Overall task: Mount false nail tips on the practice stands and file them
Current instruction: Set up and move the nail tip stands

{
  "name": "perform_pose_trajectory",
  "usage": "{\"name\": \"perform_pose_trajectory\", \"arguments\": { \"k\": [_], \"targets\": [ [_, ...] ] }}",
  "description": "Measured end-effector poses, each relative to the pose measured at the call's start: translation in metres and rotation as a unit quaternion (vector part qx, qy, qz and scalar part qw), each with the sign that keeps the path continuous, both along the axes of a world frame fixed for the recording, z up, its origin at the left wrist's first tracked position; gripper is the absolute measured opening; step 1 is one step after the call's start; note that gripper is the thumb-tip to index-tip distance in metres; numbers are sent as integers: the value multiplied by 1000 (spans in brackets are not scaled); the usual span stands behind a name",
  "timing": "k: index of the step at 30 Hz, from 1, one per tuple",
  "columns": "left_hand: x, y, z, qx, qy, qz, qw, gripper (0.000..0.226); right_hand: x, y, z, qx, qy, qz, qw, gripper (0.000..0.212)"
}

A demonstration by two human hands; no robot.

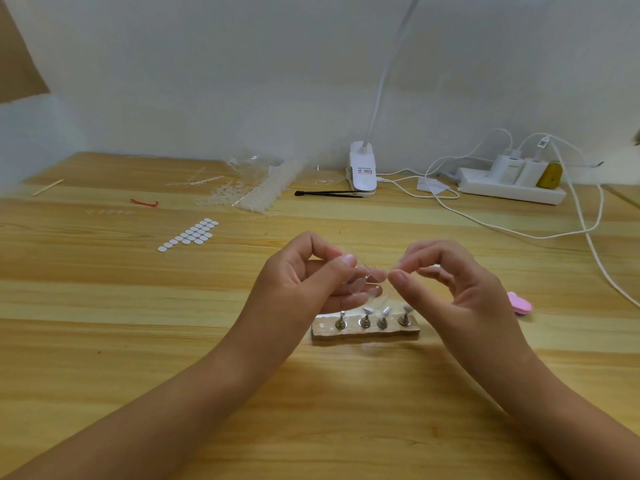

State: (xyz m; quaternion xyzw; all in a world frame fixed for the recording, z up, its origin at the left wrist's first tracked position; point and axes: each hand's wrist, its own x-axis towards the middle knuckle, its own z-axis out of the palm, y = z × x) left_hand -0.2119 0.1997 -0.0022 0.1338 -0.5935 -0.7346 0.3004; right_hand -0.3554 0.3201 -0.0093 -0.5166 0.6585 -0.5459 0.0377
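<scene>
Above the practice stands (364, 321), the left hand (308, 285) and right hand (464, 292) both pinch a clear nail-tip strip (367, 281) between closed fingers (334, 271).

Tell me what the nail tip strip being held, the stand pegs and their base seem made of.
Nail tip strip: clear glossy plastic, see-through with faint highlights. Stand pegs: shiny silver metal, by their glints. Base: pale, rough-edged slab, perhaps stone or resin; hard to tell.

stands (365, 322) under hands, cables (519, 233) rt
</scene>
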Motion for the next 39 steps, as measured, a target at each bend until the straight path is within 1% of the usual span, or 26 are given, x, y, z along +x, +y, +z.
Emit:
{"name": "perform_pose_trajectory", "arguments": {
  "k": [2, 4, 5, 6, 9, 11, 13, 15, 16, 17, 18, 19, 20, 21, 22, 23, 24, 25, 26, 27, 28, 30, 31, 32, 35, 39],
  "targets": [
    [0, 0, 0, 51, -10, -16, 999, 12, 0, 1, 0, -26, 116, -39, 992, 20],
    [0, 1, 0, 107, -15, -33, 994, 17, 0, 3, 1, -39, 220, -65, 972, 23],
    [0, 1, 1, 119, -13, -37, 992, 22, 1, 3, 2, -41, 237, -68, 968, 23],
    [0, 1, 2, 117, -10, -38, 992, 24, 1, 4, 3, -41, 228, -65, 971, 20],
    [1, 3, 3, 57, -10, -26, 998, 24, 0, 3, 5, -39, 149, -42, 987, 9],
    [1, 3, 3, 23, -16, -21, 999, 17, -1, 4, 5, -39, 143, -43, 988, 9],
    [1, 3, 1, 16, -28, -22, 999, 13, -2, 4, 4, -37, 210, -64, 975, 8],
    [1, 2, 0, 36, -37, -31, 998, 13, -2, 4, 3, -42, 331, -87, 939, 12],
    [1, 1, -1, 49, -39, -36, 997, 13, -1, 4, 3, -45, 374, -88, 922, 13],
    [0, 0, -1, 58, -41, -38, 997, 14, 0, 4, 3, -46, 387, -83, 917, 14],
    [0, -1, -2, 57, -42, -35, 997, 14, 2, 4, 4, -41, 367, -72, 927, 14],
    [0, -2, -3, 38, -39, -28, 998, 14, 4, 5, 5, -31, 308, -58, 949, 12],
    [0, -2, -4, -4, -31, -17, 999, 14, 6, 5, 7, -18, 203, -35, 978, 10],
    [0, -2, -6, -74, -19, 1, 997, 14, 8, 4, 10, -7, 55, 1, 998, 8],
    [1, -3, -7, -164, -5, 24, 986, 13, 7, 3, 13, 0, -112, 43, 993, 8],
    [3, -3, -7, -255, 11, 45, 966, 12, 3, 3, 15, -3, -265, 80, 961, 6],
    [4, -4, -6, -331, 28, 58, 941, 11, -2, 2, 16, -11, -379, 100, 920, 3],
    [4, -6, -5, -381, 43, 68, 921, 9, -7, 1, 17, -19, -452, 104, 886, 2],
    [5, -9, -4, -400, 50, 79, 912, 6, -11, 1, 18, -28, -496, 100, 862, 4],
    [5, -13, -2, -393, 46, 90, 914, 5, -14, 2, 19, -38, -519, 97, 848, 3],
    [5, -18, 1, -364, 31, 99, 926, 5, -17, 2, 20, -49, -531, 94, 841, 5],
    [7, -33, 4, -288, -22, 117, 950, 6, -21, 2, 20, -62, -534, 96, 838, 8],
    [8, -43, 3, -261, -59, 130, 955, 6, -22, 2, 20, -63, -533, 94, 838, 5],
    [9, -54, 2, -246, -102, 142, 953, 7, -22, 1, 20, -62, -532, 94, 840, 6],
    [13, -83, -6, -232, -211, 163, 935, 8, -21, 0, 16, -39, -507, 91, 856, 22],
    [15, -101, -17, -236, -270, 187, 914, 8, -16, -2, 13, -3, -496, 103, 862, 17]
  ]
}}
